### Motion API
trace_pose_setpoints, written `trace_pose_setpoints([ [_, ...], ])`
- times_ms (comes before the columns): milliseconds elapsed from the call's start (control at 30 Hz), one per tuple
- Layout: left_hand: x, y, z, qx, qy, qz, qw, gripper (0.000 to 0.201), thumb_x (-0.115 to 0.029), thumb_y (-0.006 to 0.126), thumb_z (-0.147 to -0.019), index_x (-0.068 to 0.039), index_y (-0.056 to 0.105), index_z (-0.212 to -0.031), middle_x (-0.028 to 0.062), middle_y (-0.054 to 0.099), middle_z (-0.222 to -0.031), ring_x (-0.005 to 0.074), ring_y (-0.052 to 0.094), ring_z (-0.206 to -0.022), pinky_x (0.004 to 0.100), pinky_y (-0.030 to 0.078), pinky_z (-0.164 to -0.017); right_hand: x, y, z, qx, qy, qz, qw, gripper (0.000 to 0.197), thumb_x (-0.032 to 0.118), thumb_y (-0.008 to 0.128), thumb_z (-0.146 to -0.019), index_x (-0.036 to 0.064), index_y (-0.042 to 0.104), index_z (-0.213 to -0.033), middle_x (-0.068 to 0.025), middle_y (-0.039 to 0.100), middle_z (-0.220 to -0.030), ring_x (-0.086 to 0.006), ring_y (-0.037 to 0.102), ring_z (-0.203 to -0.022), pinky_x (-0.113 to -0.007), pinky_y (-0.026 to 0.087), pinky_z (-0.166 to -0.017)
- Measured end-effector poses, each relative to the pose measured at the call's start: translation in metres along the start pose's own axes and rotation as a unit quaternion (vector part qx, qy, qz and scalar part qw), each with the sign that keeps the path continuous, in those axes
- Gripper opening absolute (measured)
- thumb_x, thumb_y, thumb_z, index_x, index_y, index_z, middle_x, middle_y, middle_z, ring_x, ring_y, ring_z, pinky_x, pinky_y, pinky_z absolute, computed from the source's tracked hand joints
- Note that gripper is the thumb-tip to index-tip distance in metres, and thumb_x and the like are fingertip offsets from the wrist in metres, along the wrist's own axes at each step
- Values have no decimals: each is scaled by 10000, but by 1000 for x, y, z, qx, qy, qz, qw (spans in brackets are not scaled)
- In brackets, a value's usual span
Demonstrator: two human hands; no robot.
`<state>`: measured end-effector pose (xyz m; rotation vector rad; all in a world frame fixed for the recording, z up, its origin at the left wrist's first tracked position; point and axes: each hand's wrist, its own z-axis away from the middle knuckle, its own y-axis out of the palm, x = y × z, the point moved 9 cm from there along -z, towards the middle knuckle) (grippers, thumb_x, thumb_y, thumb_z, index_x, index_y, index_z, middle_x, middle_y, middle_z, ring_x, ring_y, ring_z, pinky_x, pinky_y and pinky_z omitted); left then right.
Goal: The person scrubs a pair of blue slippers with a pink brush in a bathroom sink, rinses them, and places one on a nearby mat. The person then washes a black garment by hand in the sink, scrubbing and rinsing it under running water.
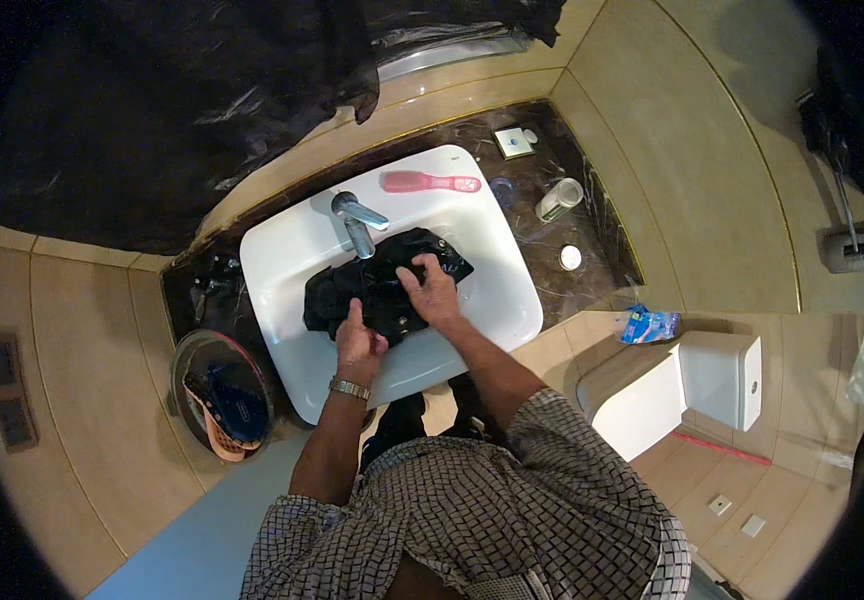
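A black garment [392, 283] with a few small shiny round studs or buttons lies bunched in the white washbasin [407, 375], below the chrome faucet [352, 215]. At the garment's near left edge, my left hand [360, 338] grips the cloth, thumb on top and the other fingers folded under. My right hand [432, 293] rests on the right part of the garment, its fingers bent around a bit of the cloth. Some of its fingertips are hidden in the dark folds. A metal-band watch [350, 388] circles my left wrist.
A pink brush [430, 182] lies on the basin's back rim. Right of it, the dark marble counter [562, 275] holds a white bottle [559, 200] and a round white lid [570, 258]. A tub [214, 342] with caps stands left; a toilet [642, 400] is at right.
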<state>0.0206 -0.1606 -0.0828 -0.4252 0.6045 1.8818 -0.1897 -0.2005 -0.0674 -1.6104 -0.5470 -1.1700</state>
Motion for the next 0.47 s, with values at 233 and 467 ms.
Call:
trace_pose_setpoints([
  [233,-41,-2,-8,9,114,-109,987,606,-630,701,-965,-138,436,-730,5,432,-616,160,510,-487,316,405,-423,32,-16,36,404,-9,218,888,550,525,763,-916,141,692,-1304,-249,663,-1280,-388,644,-1197,-480,518,-1024],
  [467,-23,-13,5,-60,38,-121,990,620,-625,682,-974,-7,647,-933,89,669,-828,206,651,-652,351,534,-476,28,-38,-3,279,42,-141,949,516,398,873,-824,68,729,-1194,-141,462,-1593,-385,424,-1469,-464,431,-1183],
])
